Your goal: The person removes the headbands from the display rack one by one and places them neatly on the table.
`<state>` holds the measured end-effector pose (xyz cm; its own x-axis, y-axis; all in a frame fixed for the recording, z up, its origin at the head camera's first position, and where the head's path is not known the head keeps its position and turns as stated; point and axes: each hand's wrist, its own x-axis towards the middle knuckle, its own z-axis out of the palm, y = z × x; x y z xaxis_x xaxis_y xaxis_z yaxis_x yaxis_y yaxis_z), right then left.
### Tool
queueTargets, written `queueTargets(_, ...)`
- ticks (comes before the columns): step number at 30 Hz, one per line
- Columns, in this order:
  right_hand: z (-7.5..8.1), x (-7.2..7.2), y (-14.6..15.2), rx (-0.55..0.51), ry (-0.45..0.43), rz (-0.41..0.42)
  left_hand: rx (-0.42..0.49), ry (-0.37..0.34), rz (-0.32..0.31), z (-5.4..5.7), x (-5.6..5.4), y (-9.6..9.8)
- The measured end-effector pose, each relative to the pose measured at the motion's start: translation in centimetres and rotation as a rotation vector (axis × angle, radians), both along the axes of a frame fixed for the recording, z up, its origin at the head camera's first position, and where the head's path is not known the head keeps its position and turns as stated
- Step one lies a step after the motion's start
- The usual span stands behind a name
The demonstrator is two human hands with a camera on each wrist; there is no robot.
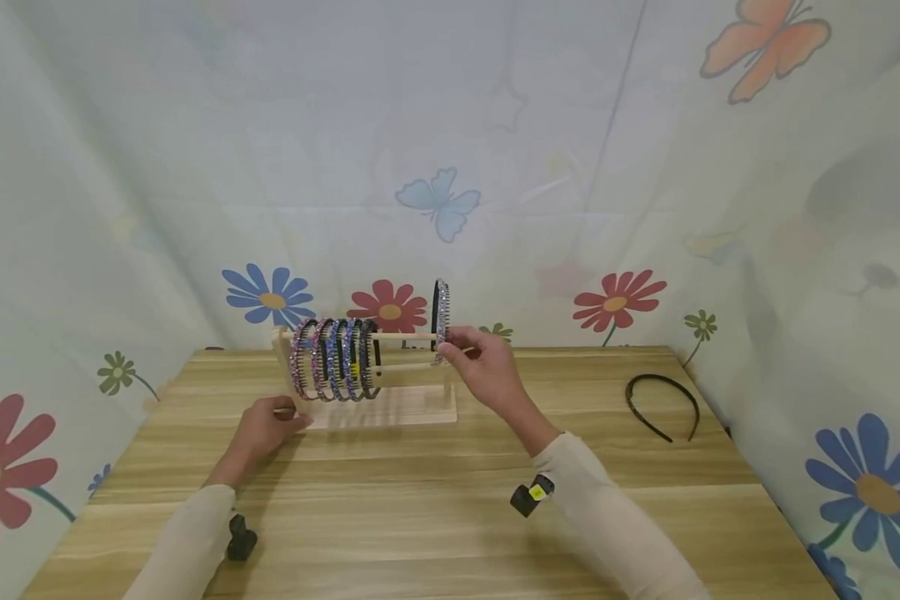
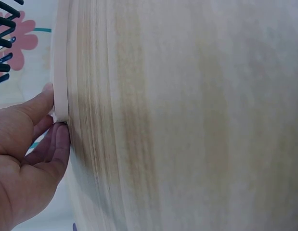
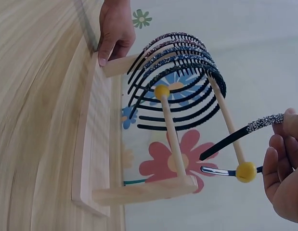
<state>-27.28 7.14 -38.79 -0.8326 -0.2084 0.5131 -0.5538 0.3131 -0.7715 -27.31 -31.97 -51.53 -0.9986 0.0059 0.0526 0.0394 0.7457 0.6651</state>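
Headband [image 1: 442,308] pinched between right fingers [image 3: 271,171], mostly above them, left fingers [image 2: 61,147] gripping rack base [image 1: 420,406]

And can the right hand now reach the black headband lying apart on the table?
Probably yes: nothing visible stands between the right hand and the black headband, though that hand holds a glittery headband.
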Motion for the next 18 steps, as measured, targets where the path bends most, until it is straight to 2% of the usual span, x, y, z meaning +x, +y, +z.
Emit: queueTargets(18, 0.1, -1.1, 4.5, 0.032, -0.01, -0.096, -0.006, 0.019, -0.003, -0.4, -0.2, -0.3)
